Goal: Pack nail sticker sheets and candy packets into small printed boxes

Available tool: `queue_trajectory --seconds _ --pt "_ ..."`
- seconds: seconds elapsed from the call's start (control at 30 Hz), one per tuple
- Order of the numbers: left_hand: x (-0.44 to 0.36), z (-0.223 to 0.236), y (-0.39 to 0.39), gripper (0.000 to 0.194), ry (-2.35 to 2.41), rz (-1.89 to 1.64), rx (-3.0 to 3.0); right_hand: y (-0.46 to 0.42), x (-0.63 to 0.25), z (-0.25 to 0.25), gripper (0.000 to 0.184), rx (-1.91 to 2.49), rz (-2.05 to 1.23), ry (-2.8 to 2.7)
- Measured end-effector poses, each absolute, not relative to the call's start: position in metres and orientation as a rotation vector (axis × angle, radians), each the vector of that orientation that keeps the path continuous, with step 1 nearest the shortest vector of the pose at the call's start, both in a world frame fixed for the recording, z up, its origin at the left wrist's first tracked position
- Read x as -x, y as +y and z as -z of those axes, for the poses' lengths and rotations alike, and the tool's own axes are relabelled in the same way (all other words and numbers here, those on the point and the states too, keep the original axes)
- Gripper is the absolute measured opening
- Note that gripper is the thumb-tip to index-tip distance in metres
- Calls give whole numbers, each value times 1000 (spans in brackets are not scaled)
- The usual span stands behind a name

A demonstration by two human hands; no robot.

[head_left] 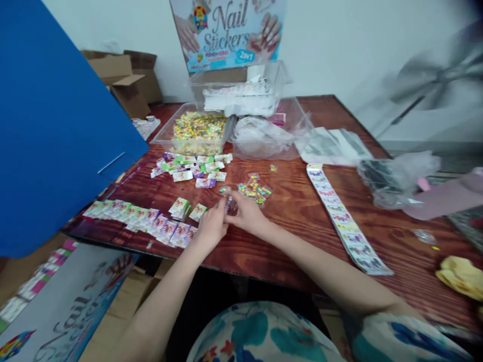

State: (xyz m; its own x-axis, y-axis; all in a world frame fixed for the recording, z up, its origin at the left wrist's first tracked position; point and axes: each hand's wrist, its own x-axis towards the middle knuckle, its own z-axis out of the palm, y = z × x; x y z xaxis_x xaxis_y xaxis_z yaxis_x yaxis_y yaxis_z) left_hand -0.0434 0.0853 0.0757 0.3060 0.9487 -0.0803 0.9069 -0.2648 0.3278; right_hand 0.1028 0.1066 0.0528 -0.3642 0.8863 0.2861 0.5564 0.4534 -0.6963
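Note:
My left hand (212, 224) and my right hand (246, 213) meet over the wooden table (294, 216), both pinched on one small clear packet (230, 205) of nail stickers. A row of small sticker packs (143, 220) lies left of my hands, with two loose packs (186, 208) just beyond them. A little heap of colourful sticker bits (254, 189) sits right behind my fingers. More small packs (192, 168) are scattered farther back.
Clear tubs hold colourful stickers (198, 131) and plastic bags (264, 136). A long sticker strip (341, 218) lies to the right. A blue board (53, 125) leans at left; a "Nail Stickers" display card (230, 32) stands at the back. Cardboard boxes (124, 80), a fan (433, 80), yellow cloth (460, 276).

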Motion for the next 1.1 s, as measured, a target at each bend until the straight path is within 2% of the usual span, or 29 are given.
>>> queue_trajectory --seconds 0.1,0.17,0.23,0.33,0.4,0.53,0.7,0.9,1.0,1.1 --pt "28 -65 80 54 1689 -366 -2120 90 -128 -55 52 1143 -709 -2074" --pt "20 -58 76 45 1576 -676 -1893 85 -160 -57 42 1130 -718 -2069" --pt "14 -55 70 41 1406 -970 -1484 85 -207 -59 33 1171 -689 -2042" --pt "8 -55 60 44 1197 -1092 -857 89 -295 -56 24 1405 -495 -2037" --pt "6 -55 52 46 1122 -1069 -662 91 -350 -48 29 1653 -325 -2093" --pt "0 -54 41 50 1077 -1006 -682 90 -417 -26 44 1764 -351 -2223" --pt "-12 -56 35 47 1080 -896 -718 83 -428 -13 42 1688 -416 -2263" --pt "-26 -53 30 35 1093 -902 -844 82 -411 -19 14 1702 -270 -2025" --pt "-32 -58 28 33 1076 -944 -1045 74 -384 -35 20 1659 -220 -1993" --pt "-41 -73 27 30 1012 -1010 -1405 58 -338 -61 27 1505 -430 -1933"
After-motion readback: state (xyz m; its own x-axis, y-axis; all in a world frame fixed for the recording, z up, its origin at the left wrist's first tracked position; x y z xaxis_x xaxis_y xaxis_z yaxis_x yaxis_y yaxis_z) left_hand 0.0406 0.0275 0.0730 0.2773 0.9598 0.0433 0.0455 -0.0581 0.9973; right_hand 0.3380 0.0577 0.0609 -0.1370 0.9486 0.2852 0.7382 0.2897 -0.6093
